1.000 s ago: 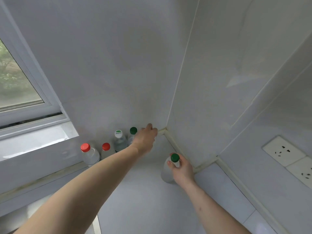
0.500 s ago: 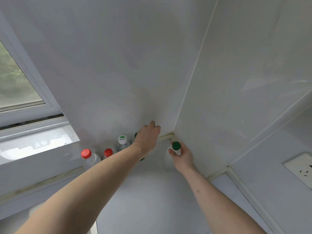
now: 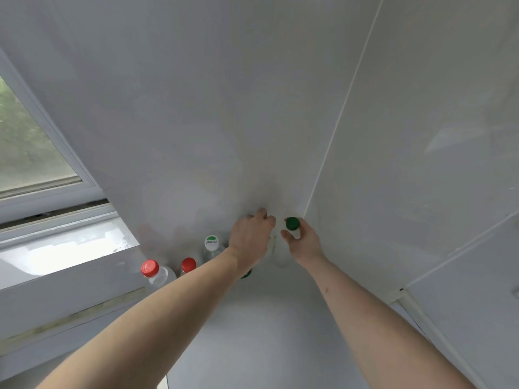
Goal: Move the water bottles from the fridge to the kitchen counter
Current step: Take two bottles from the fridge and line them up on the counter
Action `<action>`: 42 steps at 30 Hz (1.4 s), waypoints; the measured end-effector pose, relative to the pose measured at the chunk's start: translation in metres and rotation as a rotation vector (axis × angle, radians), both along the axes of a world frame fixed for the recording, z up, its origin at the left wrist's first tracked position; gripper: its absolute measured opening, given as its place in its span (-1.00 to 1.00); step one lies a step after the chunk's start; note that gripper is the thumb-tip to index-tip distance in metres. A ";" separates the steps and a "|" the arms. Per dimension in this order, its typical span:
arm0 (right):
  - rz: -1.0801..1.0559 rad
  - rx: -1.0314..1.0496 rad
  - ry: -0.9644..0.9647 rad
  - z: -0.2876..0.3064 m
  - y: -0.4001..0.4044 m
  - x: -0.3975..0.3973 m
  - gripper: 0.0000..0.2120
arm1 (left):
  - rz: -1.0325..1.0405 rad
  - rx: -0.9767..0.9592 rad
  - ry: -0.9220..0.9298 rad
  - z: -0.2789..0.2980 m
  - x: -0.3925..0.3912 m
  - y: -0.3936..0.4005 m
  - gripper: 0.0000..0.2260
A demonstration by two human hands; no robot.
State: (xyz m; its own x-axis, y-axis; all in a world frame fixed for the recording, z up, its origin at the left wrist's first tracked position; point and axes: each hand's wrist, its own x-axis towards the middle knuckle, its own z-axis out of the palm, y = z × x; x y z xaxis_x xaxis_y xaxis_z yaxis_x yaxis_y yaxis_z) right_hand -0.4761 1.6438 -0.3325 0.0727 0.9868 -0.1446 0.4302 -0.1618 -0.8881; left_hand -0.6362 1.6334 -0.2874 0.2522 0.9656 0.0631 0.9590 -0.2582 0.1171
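Observation:
My right hand (image 3: 304, 244) grips the neck of a clear water bottle (image 3: 279, 256) with a green cap (image 3: 292, 223), upright in the corner of the white kitchen counter (image 3: 252, 338). My left hand (image 3: 250, 237) hovers just left of it with loosely bent fingers near the wall and holds nothing that I can see. Under its wrist peeks the green cap of another bottle (image 3: 246, 273). Further left along the wall stand a white-and-green-capped bottle (image 3: 211, 242) and two red-capped bottles (image 3: 188, 264) (image 3: 149, 268).
White tiled walls (image 3: 393, 164) meet at the corner right behind the bottles. A window (image 3: 28, 153) and its bright sill (image 3: 56, 251) lie to the left. A raised counter edge strip (image 3: 421, 313) runs along the right wall.
My right hand has carried the green-capped bottle away from me into the corner, next to my left hand. The left hand has barely moved. The view has tilted upward.

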 end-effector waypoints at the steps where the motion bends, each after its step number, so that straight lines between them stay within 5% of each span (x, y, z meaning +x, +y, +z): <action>1: 0.015 0.005 -0.014 0.000 0.002 -0.001 -0.74 | 0.004 0.006 0.005 0.001 -0.001 -0.001 -0.72; 16: 0.116 -0.038 -0.023 0.003 0.009 0.000 -0.52 | -0.025 -0.017 -0.072 0.008 -0.018 -0.019 -0.60; 21: 0.079 -0.074 0.026 0.005 -0.012 0.003 -0.30 | -0.069 -0.093 -0.006 0.008 -0.034 -0.043 -0.44; 27: -0.122 0.062 0.137 0.026 -0.078 -0.014 -0.27 | -0.104 -0.077 -0.207 0.021 -0.064 -0.105 -0.52; 42: 0.087 -0.026 0.019 0.087 -0.289 -0.006 -0.39 | -0.057 -0.224 -0.503 0.040 -0.094 -0.258 -0.62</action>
